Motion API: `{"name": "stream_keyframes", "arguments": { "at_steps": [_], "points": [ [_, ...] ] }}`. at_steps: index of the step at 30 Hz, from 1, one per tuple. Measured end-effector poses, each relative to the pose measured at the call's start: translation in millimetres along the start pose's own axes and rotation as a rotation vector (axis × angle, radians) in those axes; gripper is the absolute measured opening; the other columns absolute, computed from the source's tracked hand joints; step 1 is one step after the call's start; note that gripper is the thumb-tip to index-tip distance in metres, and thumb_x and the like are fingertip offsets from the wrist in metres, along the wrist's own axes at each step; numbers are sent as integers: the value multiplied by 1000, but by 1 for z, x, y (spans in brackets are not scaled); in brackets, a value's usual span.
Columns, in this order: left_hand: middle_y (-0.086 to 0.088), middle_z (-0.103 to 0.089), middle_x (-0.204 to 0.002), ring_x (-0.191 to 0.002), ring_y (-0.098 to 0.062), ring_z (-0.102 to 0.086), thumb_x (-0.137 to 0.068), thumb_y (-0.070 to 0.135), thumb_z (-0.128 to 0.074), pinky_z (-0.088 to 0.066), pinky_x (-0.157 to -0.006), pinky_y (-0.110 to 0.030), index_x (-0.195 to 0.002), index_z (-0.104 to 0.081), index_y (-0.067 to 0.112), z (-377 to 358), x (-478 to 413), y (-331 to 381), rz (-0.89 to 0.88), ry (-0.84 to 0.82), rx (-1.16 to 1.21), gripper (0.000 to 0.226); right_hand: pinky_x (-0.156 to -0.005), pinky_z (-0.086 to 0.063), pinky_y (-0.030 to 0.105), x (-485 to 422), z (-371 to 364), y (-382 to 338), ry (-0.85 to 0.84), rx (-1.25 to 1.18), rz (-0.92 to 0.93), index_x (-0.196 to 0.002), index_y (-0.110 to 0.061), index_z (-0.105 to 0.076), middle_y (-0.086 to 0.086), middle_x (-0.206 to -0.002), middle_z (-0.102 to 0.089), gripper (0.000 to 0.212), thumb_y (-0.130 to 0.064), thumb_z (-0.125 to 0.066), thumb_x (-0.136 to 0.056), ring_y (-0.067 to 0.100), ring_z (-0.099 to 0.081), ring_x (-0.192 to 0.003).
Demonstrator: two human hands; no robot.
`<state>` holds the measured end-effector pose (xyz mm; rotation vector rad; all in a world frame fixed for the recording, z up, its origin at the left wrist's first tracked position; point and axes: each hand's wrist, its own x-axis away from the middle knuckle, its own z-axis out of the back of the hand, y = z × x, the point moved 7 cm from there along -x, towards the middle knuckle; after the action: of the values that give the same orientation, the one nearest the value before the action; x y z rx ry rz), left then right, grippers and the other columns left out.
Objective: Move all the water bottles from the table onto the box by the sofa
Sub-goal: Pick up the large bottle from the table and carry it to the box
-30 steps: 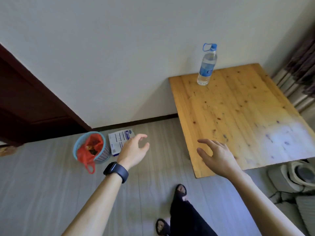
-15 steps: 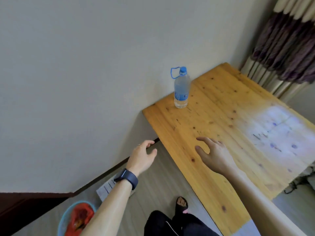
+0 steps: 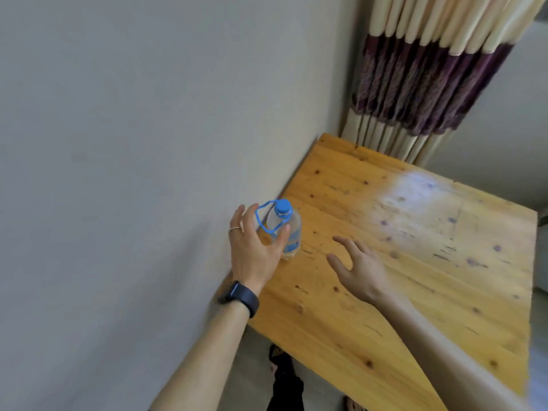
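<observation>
Grip status, left hand (image 3: 255, 250): not closed. I read the fingers as extended and spread, with the thumb (image 3: 283, 232) laid against the near side of the water bottle (image 3: 293, 229) and the other fingers raised on its far, wall side. Motion blur prevents me from confirming whether the thumb actually touches the plastic.

Grip status, right hand (image 3: 360, 269): released. The palm faces down over the wooden table (image 3: 415, 262), the fingers are fanned and it holds nothing. It sits just beside the bottle, on the side away from the wall (image 3: 118, 173).

Task item location: the bottle stands upright on the table, near the edge that runs along the wall.

- Body: clear plastic with a blue label.
- Closure: blue cap (image 3: 282, 207) fitted, with a blue carry loop (image 3: 262, 216) standing out toward my left hand.
- Contents: clear liquid. I cannot read the fill level.

Other items in view:
- A dark wristband (image 3: 241, 298) on the left wrist and a ring (image 3: 235, 229) on one left finger.
- A cream and purple pleated curtain (image 3: 415, 84) hanging behind the far table corner.
</observation>
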<state>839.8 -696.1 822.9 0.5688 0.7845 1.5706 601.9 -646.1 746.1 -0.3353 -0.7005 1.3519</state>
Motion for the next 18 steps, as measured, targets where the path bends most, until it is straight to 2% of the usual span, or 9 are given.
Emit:
{"name": "stream_keyframes", "arguments": {
  "at_steps": [3,6,8,11,13,16,18],
  "points": [
    [4,-25,-159,-140,-11,-29,-78,60,-75,-33,-102,-22,-144,-44,37,-26,-52,-2,-33,-214,-16,76,-108,-36,40,-36,-18,-17,-14,-57,-25,-152,-38,-32,-2,-151,-44,70,-60,-59,-91,25,-39,-138],
    [9,-43,-145,-134,-9,-42,-77,61,-76,-41,-105,-26,-131,-56,41,-57,-80,-11,-71,-462,-17,61,-110,-39,43,-67,-52,-19,-128,-161,-102,-155,-42,-19,0,-157,-37,95,-66,-70,-78,28,-39,-140],
    [12,-55,-128,-120,-7,-53,-77,62,-75,-46,-96,-22,-120,-61,42,-68,-87,-21,-91,-535,-11,49,-112,-39,48,-82,-73,-20,-165,-248,-131,-155,-46,-13,0,-160,-32,109,-69,-75,-69,29,-38,-142],
    [18,-62,-114,-105,1,-56,-75,70,-64,-47,-87,-20,-112,-59,46,-71,-93,-25,-149,-537,-15,43,-113,-39,47,-102,-95,-27,-161,-351,-127,-157,-43,-12,-4,-161,-30,120,-62,-85,-63,24,-37,-143],
    [20,-62,-112,-103,2,-57,-77,70,-61,-48,-86,-21,-112,-57,46,-74,-93,-25,-167,-517,-24,42,-110,-43,45,-114,-103,-30,-122,-414,-113,-155,-43,-18,-8,-155,-38,122,-63,-88,-57,20,-42,-138],
    [19,-62,-110,-101,1,-59,-79,64,-61,-50,-82,-21,-110,-55,46,-78,-94,-25,-169,-472,16,37,-99,-52,40,-126,-113,-34,-21,-521,-74,-145,-43,-35,-18,-136,-52,108,-61,-92,-55,7,-54,-123],
    [16,-63,-107,-98,1,-60,-76,60,-61,-46,-80,-13,-109,-58,40,-81,-95,-26,-169,-422,62,38,-91,-55,34,-127,-113,-39,60,-560,-56,-139,-38,-41,-19,-128,-58,95,-57,-91,-61,3,-60,-113]
  ]
}}
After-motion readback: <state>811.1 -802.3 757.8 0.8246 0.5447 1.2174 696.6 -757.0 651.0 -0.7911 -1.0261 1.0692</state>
